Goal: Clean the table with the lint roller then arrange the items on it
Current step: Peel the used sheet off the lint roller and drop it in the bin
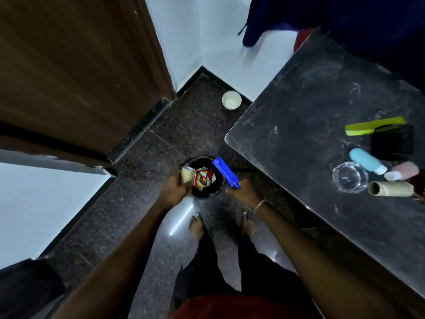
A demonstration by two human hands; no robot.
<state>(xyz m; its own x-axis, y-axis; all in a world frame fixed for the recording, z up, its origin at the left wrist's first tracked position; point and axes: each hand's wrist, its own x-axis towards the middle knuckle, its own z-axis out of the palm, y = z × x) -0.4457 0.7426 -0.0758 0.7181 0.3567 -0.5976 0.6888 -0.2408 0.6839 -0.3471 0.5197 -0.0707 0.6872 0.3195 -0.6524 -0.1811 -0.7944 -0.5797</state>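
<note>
I stand over a small black bin (219, 192) on the floor, left of the dark table (299, 125). My left hand (176, 188) grips a bare cardboard roll core (186, 175) at the bin's left rim. My right hand (243, 191) holds the blue lint roller handle (226, 172), which points up and left over the bin. A red and yellow wrapper (203, 178) lies inside the bin. On the table's right side lie a green comb (373, 126), a black pouch (393, 142), a blue bottle (366, 161), a pink bottle (404, 171), a glass bowl (350, 177) and a cardboard tube (389, 188).
A white paper cup (231, 100) stands on the floor by the wall corner. A brown door (76, 72) stands at the left. My bare feet (197, 224) are just behind the bin. Dark blue cloth (276, 17) hangs beyond the table.
</note>
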